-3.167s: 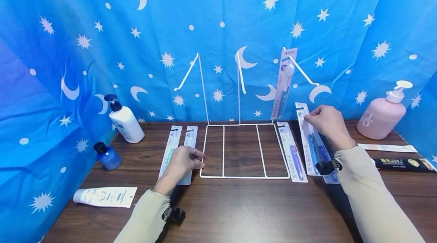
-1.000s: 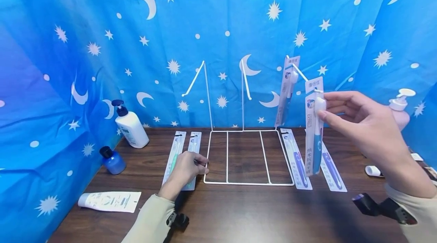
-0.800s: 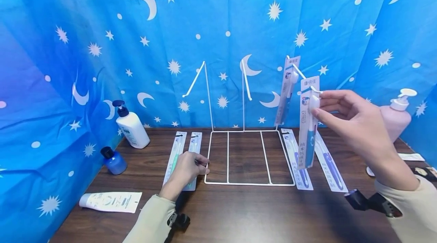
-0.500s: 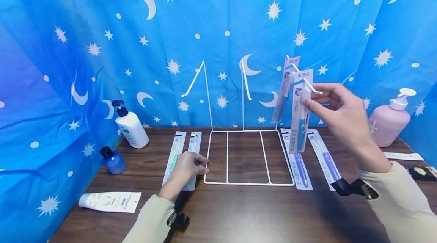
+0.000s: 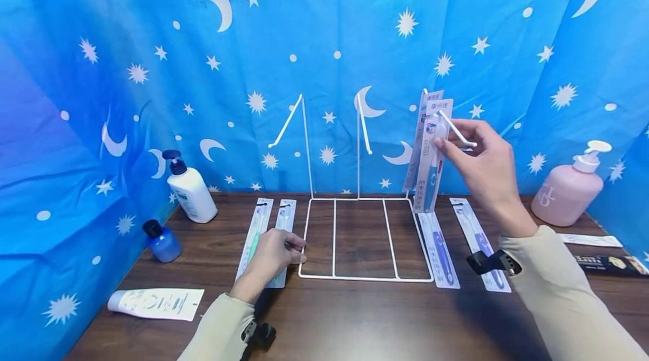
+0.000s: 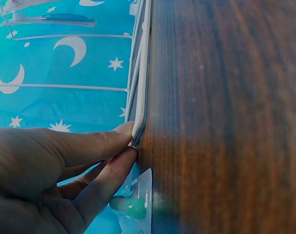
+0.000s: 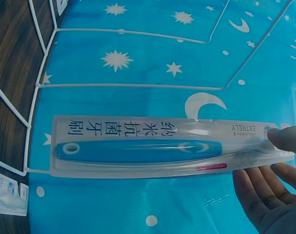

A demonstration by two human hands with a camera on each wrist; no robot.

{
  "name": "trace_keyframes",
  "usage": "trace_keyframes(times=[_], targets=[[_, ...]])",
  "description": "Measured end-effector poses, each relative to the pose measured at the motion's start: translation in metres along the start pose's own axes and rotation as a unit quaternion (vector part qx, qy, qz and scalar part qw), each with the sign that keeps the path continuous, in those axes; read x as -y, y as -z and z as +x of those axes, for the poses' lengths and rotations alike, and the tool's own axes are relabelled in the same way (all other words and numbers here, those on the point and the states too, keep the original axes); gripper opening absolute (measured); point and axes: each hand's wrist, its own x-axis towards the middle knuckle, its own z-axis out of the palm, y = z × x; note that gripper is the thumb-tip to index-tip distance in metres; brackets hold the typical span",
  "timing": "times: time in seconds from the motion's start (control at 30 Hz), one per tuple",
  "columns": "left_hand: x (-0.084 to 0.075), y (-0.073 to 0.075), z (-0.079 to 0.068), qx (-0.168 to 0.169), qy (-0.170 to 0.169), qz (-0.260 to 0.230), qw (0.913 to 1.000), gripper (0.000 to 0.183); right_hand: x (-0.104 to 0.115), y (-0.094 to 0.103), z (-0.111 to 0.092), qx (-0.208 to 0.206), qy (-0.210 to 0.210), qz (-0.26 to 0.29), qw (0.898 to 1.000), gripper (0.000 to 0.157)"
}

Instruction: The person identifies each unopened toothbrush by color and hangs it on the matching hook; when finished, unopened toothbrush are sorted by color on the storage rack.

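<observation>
My right hand [image 5: 484, 166] pinches a blue toothbrush in its clear blister pack [image 5: 425, 181] near the top, between thumb and fingers. The pack's top hole is on the right hook [image 5: 458, 131] of a white wire rack [image 5: 365, 279]. Behind it on that hook hangs another packaged toothbrush [image 5: 412, 166], partly covered. In the right wrist view, the blue-handled brush [image 7: 138, 151] shows through the plastic. My left hand [image 5: 274, 251] pinches the rack's left side wire, and the left wrist view shows thumb and finger closed on the wire [image 6: 141, 107].
Two packaged green toothbrushes [image 5: 259, 209] lie left of the rack, partly under my left hand. Purple ones [image 5: 442, 259] lie at right. Around them are a white pump bottle [image 5: 192, 195], blue bottle [image 5: 163, 244], white tube [image 5: 157, 303], pink pump bottle [image 5: 568, 195] and black box [image 5: 608, 264].
My right hand has picked up the blue toothbrush pack from the table, put its hole over the right hook's tip and slid it back along the hook. My left hand keeps its hold.
</observation>
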Motion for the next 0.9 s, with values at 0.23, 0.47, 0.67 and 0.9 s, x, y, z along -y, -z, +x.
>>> trace_keyframes(times=[0.23,0.47,0.67,0.9], targets=[[-0.004,-0.001,0.006,-0.003,-0.007,0.002,1.0,0.018,-0.003,0.002,0.005,-0.007,0.004,0.0,1.0,0.042],[-0.004,0.0,0.003,0.002,0.0,0.002,1.0,0.019,-0.006,0.008,0.0,-0.01,-0.017,0.015,1.0,0.042],[0.0,0.001,0.001,-0.002,-0.01,0.005,0.9999,0.018,-0.023,0.016,-0.008,-0.023,-0.054,0.029,0.998,0.043],[0.0,0.0,0.0,0.0,-0.012,0.005,0.9999,0.018,-0.058,0.015,-0.014,0.009,-0.107,0.023,0.994,0.046]])
